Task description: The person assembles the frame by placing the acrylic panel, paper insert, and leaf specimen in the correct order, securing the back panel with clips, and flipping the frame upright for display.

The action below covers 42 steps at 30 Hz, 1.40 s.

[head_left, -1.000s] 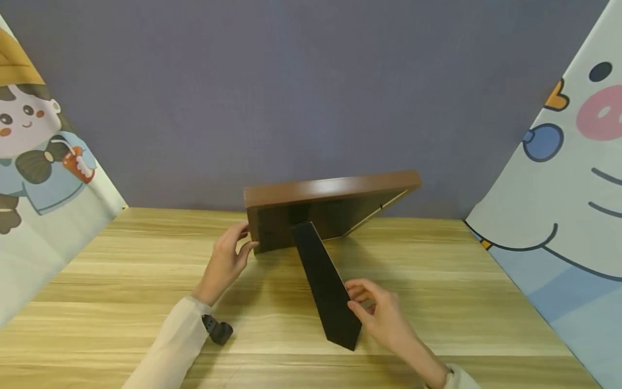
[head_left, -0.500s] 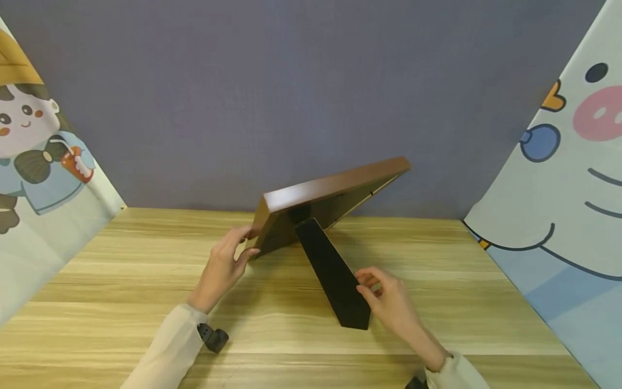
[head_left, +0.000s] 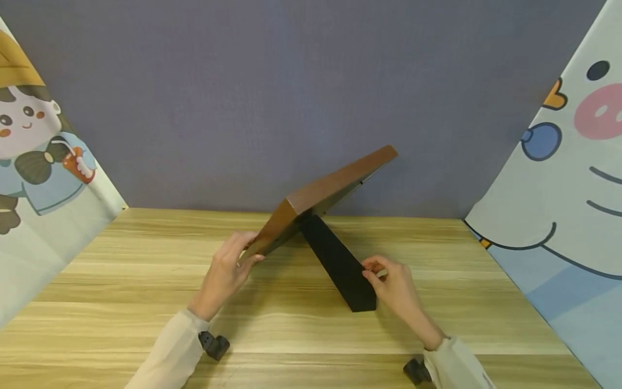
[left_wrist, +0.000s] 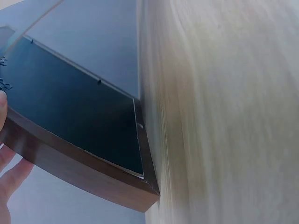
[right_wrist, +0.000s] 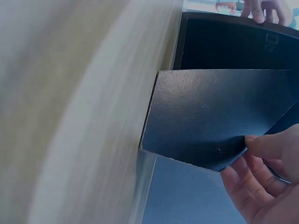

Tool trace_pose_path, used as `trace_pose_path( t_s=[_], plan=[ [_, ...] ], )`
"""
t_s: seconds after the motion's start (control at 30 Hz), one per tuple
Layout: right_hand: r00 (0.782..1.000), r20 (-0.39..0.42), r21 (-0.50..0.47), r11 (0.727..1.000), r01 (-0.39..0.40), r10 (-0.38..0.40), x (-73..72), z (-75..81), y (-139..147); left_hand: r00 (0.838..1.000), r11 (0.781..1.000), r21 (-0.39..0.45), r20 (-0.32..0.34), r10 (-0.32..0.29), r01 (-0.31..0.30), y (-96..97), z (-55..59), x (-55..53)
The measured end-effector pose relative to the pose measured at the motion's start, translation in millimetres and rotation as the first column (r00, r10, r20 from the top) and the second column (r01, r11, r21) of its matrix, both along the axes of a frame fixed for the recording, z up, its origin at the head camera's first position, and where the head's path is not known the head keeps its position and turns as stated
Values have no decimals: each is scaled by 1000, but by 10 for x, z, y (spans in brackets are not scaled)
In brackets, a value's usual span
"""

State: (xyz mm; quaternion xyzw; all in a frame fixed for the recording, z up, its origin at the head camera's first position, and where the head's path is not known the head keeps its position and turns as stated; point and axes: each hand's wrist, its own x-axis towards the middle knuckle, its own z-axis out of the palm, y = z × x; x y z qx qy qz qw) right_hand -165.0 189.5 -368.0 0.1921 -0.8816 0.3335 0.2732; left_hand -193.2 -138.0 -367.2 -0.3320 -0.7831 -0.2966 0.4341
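Note:
A brown picture frame [head_left: 340, 182] stands on the table, its black back [left_wrist: 84, 107] turned toward me and its body angled away to the right. My left hand [head_left: 224, 270] grips its left side; the left wrist view has the thumb at the back and fingers on the outer face. From the back slants a black easel stand [head_left: 340, 265], swung out toward me. My right hand [head_left: 394, 286] pinches the right edge of this stand [right_wrist: 205, 112] near its lower end, thumb on one face, fingers behind. The frame's front is hidden.
The wood-grain table [head_left: 121, 281] runs back to a grey wall panel [head_left: 291, 97]. Cartoon-printed panels flank it, a child figure [head_left: 39, 140] at left and a pig face [head_left: 583, 162] at right. Small black devices [head_left: 214, 346] sit at both wrists.
The picture frame has turned counterclockwise, its right end swinging farther back. The stand's lower end has moved right and away from me, with my right hand following it.

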Motion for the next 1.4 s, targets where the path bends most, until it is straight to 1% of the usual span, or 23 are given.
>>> trace_pose_path(
  t_s=[0.13, 0.23, 0.37, 0.63, 0.77, 0.87, 0.97, 1.03, 1.17, 1.23, 1.3, 1.4],
  plan=[
    [1000, 3, 13, 1000, 19, -19, -52, 22, 12, 1000, 1000, 1, -4, -3, 3, 26, 11, 33],
    [999, 19, 13, 1000, 28, -28, -87, 37, 19, 1000, 1000, 3, -8, -2, 2, 51, 24, 57],
    [999, 31, 10, 999, 30, -31, -145, 40, 37, 1000, 1000, 5, -19, 9, -8, 88, 29, 90],
    [999, 33, -5, 1000, 11, -11, -287, 6, 110, 999, 999, 27, -23, 35, -34, 210, 22, 158],
    [997, 72, -9, 1000, 8, -7, -326, 26, 130, 998, 998, 22, -23, 63, -62, 281, 23, 205],
    [993, 122, -22, 1000, 4, -1, -317, 69, 138, 996, 996, 25, -24, 81, -80, 322, 20, 230],
    [990, 138, -53, 999, -7, 14, -254, 172, 150, 996, 996, 25, -30, 86, -86, 359, 18, 242],
    [992, 121, -72, 997, -13, 22, -187, 281, 146, 996, 996, 24, -35, 87, -86, 378, 19, 248],
    [999, 43, -111, 994, -17, 21, -8, 564, 92, 995, 996, 26, -41, 90, -89, 393, 16, 252],
    [999, -6, -141, 990, -32, 31, 90, 706, 45, 995, 996, 28, -41, 91, -90, 393, 12, 252],
    [997, -53, -175, 983, -62, 54, 196, 842, -22, 995, 995, 30, -39, 95, -93, 392, 8, 251],
    [988, -121, -205, 971, -122, 99, 352, 1028, -157, 995, 996, 32, -45, 86, -84, 392, 0, 249]
  ],
)
